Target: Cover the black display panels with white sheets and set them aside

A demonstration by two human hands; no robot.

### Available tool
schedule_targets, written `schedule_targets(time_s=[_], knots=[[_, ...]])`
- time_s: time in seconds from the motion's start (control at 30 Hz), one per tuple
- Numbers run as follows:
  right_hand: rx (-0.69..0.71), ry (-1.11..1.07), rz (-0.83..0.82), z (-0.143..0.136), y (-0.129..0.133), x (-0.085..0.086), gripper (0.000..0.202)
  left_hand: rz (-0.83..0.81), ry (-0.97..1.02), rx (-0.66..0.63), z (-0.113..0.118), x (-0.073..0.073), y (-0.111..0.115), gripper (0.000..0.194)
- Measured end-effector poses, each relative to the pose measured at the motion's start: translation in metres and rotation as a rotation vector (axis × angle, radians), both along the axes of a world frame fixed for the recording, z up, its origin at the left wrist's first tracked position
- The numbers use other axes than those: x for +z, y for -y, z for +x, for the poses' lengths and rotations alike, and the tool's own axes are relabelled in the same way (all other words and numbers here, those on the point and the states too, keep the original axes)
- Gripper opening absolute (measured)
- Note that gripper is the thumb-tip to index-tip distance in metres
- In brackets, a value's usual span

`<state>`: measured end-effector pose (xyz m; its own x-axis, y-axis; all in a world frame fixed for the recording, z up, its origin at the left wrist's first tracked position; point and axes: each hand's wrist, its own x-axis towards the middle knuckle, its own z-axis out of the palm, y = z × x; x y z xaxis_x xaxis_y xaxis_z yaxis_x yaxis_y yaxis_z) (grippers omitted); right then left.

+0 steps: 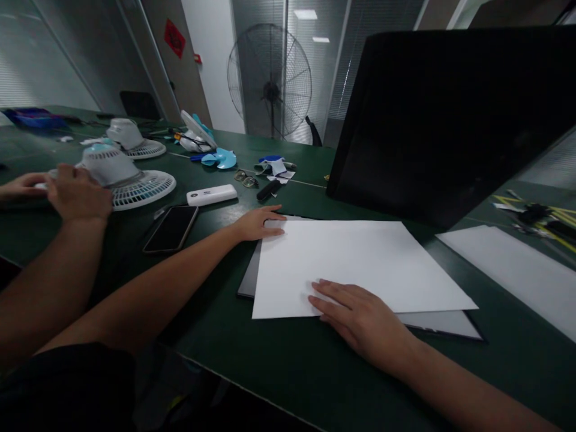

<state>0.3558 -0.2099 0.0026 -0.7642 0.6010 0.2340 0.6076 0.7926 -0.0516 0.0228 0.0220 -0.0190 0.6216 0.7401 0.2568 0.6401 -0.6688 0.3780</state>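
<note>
A large white sheet [351, 258] lies on the dark green table in front of me. Beneath it is a grey panel with a thin dark frame [450, 323], sticking out at the left and at the near right corner. My left hand [258, 224] rests at the sheet's far left corner, thumb and fingers spread apart over its edge. Along the near edge, my right hand [360, 315] lies flat, fingertips on the sheet. Neither hand closes on anything.
A big black panel [432, 120] stands tilted behind the sheet. Another white sheet [517, 264] lies at right. At left are a phone [171, 229], a white oblong device [211, 195] and glasses [246, 178]. A co-worker's hands [76, 192] touch a white fan part [144, 187].
</note>
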Motion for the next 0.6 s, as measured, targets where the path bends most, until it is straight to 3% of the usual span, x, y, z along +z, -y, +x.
schedule_targets(time_s=[0.1, 0.17, 0.3, 0.4, 0.53, 0.6], knots=[[-0.039, -0.069, -0.095, 0.014, -0.009, 0.014, 0.050, -0.016, -0.010, 0.036, 0.001, -0.002, -0.003, 0.084], [-0.181, -0.122, -0.044, 0.047, -0.028, 0.021, 0.049, -0.018, 0.016, 0.099, 0.001, -0.004, -0.005, 0.082], [-0.734, -0.050, 0.123, 0.162, -0.075, 0.014, 0.064, -0.039, 0.041, 0.205, 0.000, -0.007, -0.011, 0.080], [-1.089, -0.022, 0.106, 0.253, -0.090, -0.004, 0.087, -0.075, 0.014, 0.167, -0.001, -0.009, -0.014, 0.087], [-1.445, -0.033, -0.198, 0.327, -0.091, -0.025, 0.113, -0.097, -0.026, 0.101, 0.000, -0.006, -0.014, 0.099], [-1.429, -0.007, -0.337, 0.340, -0.093, -0.028, 0.110, -0.108, -0.037, 0.089, 0.001, -0.003, -0.013, 0.102]])
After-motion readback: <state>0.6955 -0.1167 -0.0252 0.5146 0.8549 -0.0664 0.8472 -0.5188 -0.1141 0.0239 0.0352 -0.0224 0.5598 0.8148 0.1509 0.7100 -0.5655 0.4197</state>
